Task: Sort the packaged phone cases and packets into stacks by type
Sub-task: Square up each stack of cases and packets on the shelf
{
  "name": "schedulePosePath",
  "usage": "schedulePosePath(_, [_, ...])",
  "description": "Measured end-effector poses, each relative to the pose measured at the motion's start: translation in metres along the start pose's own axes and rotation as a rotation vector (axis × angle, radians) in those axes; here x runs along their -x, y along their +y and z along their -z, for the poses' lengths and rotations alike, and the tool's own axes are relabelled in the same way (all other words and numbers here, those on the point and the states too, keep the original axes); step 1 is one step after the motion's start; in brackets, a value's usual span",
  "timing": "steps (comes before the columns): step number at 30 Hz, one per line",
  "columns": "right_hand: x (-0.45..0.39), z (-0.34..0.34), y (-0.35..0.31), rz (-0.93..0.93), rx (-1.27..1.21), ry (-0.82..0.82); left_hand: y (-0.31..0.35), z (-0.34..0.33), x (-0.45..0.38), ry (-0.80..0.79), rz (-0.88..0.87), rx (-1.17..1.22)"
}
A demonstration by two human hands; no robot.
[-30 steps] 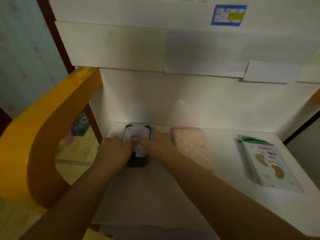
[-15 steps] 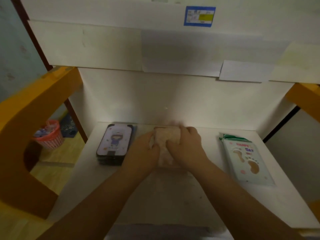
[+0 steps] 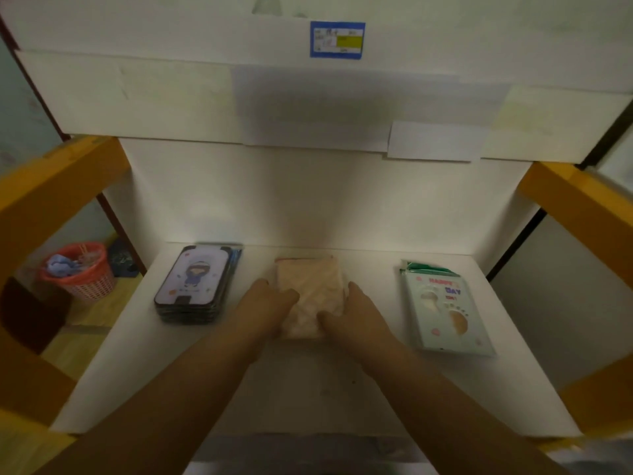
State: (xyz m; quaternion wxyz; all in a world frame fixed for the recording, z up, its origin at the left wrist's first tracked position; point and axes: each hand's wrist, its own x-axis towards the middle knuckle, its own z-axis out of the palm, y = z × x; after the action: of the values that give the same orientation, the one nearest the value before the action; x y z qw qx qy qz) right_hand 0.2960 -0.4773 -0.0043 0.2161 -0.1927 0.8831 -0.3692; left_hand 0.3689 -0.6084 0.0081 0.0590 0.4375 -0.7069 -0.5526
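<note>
A stack of pale pink quilted packets (image 3: 310, 291) lies in the middle of the white shelf (image 3: 308, 382). My left hand (image 3: 270, 306) presses against its left near side and my right hand (image 3: 352, 311) against its right near corner, the fingers curled on the stack's edges. To the left stands a stack of dark-rimmed phone cases (image 3: 193, 284) with a cartoon girl on top. At the right lies a stack of mint-green packets (image 3: 443, 308) printed with footprints, apart from both hands.
A white back wall rises behind the shelf, with a white overhang and a blue label (image 3: 337, 39) above. Orange frame beams (image 3: 44, 197) flank both sides. A red basket (image 3: 80, 270) sits on the floor at the left.
Both hands left the phone case stack and moved right to the pink packets, which they now hold at the sides. The camera view shifted to the right.
</note>
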Motion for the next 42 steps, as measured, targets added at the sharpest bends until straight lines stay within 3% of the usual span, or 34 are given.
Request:
schedulePosePath(3, [0.005, 0.005, 0.011, -0.032, -0.125, -0.001, -0.004, -0.001, -0.001, -0.069, 0.072, 0.178])
schedulePosePath(6, [0.016, 0.009, 0.019, -0.007, -0.227, -0.02, -0.005, -0.008, 0.008, -0.157, 0.034, 0.271])
schedulePosePath(11, [0.025, 0.012, 0.031, 0.108, -0.291, 0.025, -0.007, -0.009, 0.013, -0.178, -0.172, 0.169])
schedulePosePath(16, [0.023, 0.014, 0.025, 0.073, -0.631, 0.121, -0.014, -0.01, 0.018, -0.244, -0.381, 0.06])
schedulePosePath(23, [0.034, 0.007, 0.035, 0.315, -0.578, 0.251, -0.017, -0.004, 0.021, -0.253, -0.634, -0.071])
schedulePosePath(31, [0.039, -0.006, 0.042, 0.35, -0.528, 0.214, -0.035, -0.003, 0.014, -0.285, -0.676, -0.056])
schedulePosePath(37, [0.038, 0.0, 0.037, 0.357, -0.55, 0.212, -0.027, -0.008, 0.02, -0.218, -0.722, 0.138])
schedulePosePath(42, [0.038, -0.01, 0.045, 0.363, -0.492, 0.242, -0.035, -0.018, 0.021, -0.232, -0.756, 0.152])
